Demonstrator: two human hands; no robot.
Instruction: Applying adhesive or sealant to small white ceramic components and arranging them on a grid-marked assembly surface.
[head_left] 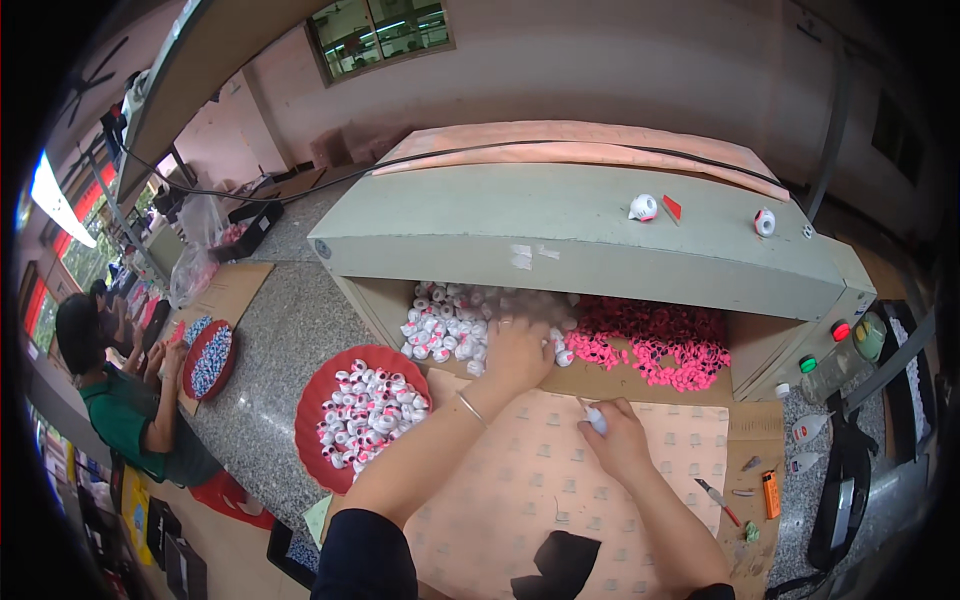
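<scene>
A clear plastic bag (193, 262) (bulging, contents unclear) stands far left of both hands, on the granite counter's (280, 340) back edge.

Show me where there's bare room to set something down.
Free: the peach mat between the right hand and the black cloth; the granite beside the red plate. Crowded: the opening under the left hand, full of white pieces and pink pieces.

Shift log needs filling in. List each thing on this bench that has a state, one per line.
left hand: spread over the white pieces, touching them
right hand: closed on a small white piece
white pieces: loose heap inside the box opening
pink pieces: loose heap, untouched
red plate: heaped with finished pieces
red button: lit or not, cannot tell
</scene>
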